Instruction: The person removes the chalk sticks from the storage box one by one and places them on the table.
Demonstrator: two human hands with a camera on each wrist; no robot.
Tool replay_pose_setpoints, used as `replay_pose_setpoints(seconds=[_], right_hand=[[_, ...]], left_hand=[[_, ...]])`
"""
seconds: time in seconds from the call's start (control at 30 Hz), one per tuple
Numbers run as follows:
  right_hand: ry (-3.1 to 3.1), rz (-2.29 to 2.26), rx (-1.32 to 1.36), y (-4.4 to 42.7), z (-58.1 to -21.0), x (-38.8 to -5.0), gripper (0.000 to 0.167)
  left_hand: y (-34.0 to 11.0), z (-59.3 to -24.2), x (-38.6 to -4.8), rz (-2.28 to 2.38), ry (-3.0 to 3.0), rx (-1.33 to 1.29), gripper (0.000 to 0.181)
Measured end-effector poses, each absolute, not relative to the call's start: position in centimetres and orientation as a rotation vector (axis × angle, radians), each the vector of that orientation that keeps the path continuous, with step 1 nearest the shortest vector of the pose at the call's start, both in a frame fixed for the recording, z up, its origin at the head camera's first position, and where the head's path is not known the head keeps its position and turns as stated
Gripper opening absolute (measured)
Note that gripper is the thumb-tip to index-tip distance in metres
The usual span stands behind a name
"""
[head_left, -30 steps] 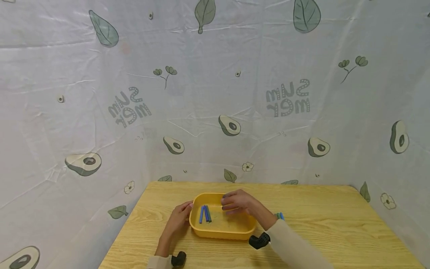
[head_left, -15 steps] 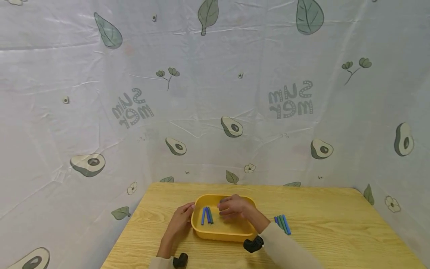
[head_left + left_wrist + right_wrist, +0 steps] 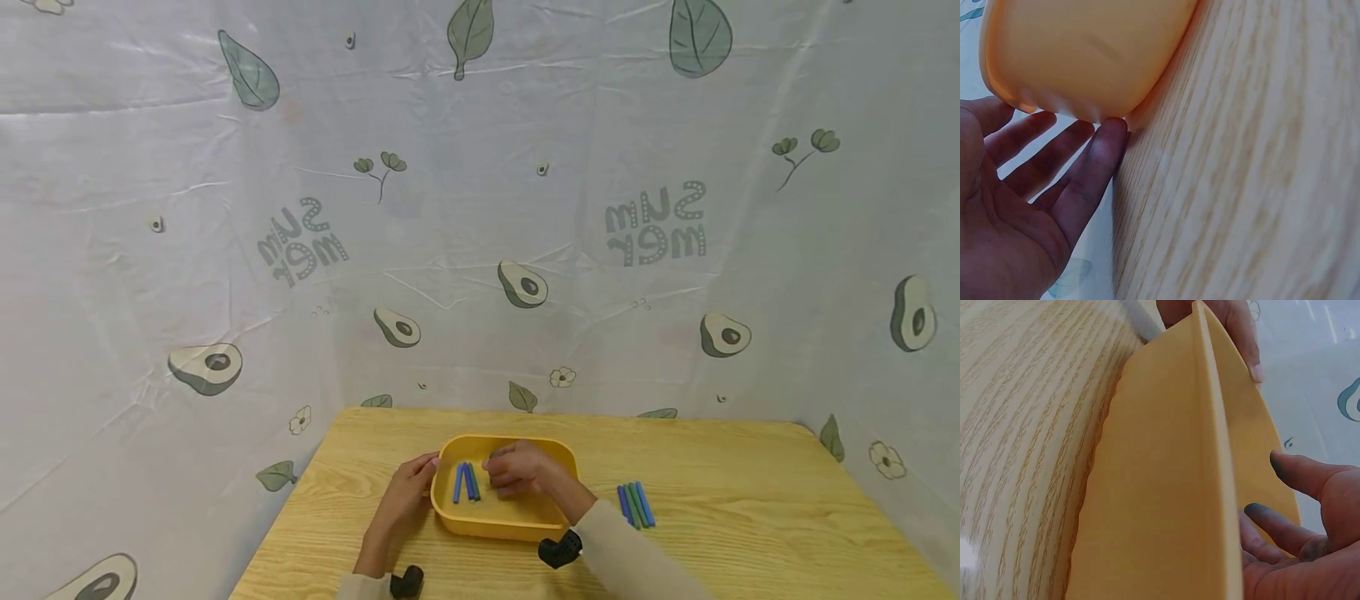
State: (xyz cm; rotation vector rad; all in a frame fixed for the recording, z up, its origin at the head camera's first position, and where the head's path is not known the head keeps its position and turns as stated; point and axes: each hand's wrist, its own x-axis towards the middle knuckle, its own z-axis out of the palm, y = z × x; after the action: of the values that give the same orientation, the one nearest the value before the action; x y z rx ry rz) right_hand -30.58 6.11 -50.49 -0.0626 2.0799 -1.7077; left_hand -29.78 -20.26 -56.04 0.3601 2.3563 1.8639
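Observation:
A yellow plastic bin (image 3: 495,529) sits on the table. My left hand (image 3: 406,492) grips its left end, the thumb over the rim and the fingers against the outer wall (image 3: 1091,56). My right hand (image 3: 525,471) reaches inside the bin, near its middle. In the right wrist view its thumb and index finger (image 3: 1266,515) stand apart, tips stained dark, and I see nothing between them. Two blue sticks (image 3: 457,483) and a green stick (image 3: 474,482), perhaps chalk or pastels, lie in the bin's left part. What lies under my right hand is hidden.
Several blue and green sticks (image 3: 636,505) lie side by side on the wooden table (image 3: 750,500), right of the bin and close to my right forearm. A pale curtain (image 3: 450,208) printed with avocados and leaves hangs behind the table.
My right hand has moved slightly left and lower inside the bin. The sticks right of the bin, mostly covered by my forearm before, are now in view. My left hand keeps its grip.

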Motion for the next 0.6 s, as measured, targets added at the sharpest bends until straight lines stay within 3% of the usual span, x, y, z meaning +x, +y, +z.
replay_pose_setpoints(seconds=[0.6], right_hand=[[2.101, -1.711, -0.005, 5.0, -50.8, -30.8, 0.061]], left_hand=[[-20.1, -55.9, -29.5, 1.849, 2.424, 0.355, 0.052]])
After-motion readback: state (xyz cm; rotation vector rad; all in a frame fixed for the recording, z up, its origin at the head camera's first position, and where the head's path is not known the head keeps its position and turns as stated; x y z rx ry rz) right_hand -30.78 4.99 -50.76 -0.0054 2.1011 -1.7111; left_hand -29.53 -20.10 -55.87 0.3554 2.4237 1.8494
